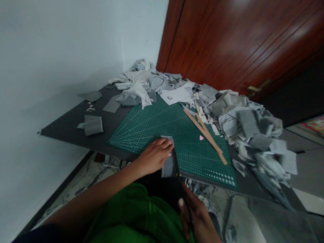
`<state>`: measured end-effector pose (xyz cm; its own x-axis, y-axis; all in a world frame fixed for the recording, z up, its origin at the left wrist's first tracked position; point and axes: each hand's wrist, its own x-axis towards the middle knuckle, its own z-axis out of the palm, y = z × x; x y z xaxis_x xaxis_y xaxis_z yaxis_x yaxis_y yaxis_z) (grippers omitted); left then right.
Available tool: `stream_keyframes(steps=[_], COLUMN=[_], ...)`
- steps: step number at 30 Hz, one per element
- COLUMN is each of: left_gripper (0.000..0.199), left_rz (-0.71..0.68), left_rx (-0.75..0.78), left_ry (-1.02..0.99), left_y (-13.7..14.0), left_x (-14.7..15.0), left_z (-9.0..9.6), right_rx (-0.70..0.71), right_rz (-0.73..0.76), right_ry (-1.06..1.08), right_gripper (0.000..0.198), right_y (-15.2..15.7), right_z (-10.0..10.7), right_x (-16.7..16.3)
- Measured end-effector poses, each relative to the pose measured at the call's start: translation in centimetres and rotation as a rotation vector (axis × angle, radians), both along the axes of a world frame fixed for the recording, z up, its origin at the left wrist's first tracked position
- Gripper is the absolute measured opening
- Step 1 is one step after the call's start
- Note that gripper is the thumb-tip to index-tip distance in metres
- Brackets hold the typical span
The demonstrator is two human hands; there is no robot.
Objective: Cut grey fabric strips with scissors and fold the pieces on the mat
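A narrow grey piece of fabric (pixel 167 169) lies at the front edge of the green cutting mat, its near end reaching past the edge. My left hand (pixel 157 156) rests over it, fingers bent and pressing it against the mat. Along the fabric's right side run the dark blades of a pair of scissors (pixel 176 162), pointing away from me. My right hand (pixel 196 214) is wrapped round the scissor handles, below the table edge. Whether the blades are parted is too dark to tell.
Heaps of grey and white fabric scraps (pixel 253 125) line the table's back and right side. Two wooden rulers (pixel 204 130) cross on the cutting mat (pixel 141 128), near a pink chalk-like piece (pixel 201 137). A folded grey fabric piece (pixel 93 125) lies at left.
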<state>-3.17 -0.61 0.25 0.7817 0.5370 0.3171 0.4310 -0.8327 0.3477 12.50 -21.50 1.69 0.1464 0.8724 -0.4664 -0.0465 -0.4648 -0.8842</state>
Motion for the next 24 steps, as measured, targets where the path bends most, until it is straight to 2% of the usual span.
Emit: stream_keyframes(steps=[19, 24], left_gripper=[0.038, 0.038], left_rz=[0.001, 0.006], left_rx=[0.034, 0.027], left_ry=[-0.014, -0.027], left_y=[0.02, 0.05], left_x=[-0.1, -0.02], left_z=[-0.63, -0.61], right_rx=[-0.031, -0.046], right_rz=[-0.076, -0.044], right_ry=[-0.018, -0.004], right_gripper=[0.096, 0.1], right_y=[-0.28, -0.22], right_z=[0.1, 0.0], right_x=[-0.34, -0.15])
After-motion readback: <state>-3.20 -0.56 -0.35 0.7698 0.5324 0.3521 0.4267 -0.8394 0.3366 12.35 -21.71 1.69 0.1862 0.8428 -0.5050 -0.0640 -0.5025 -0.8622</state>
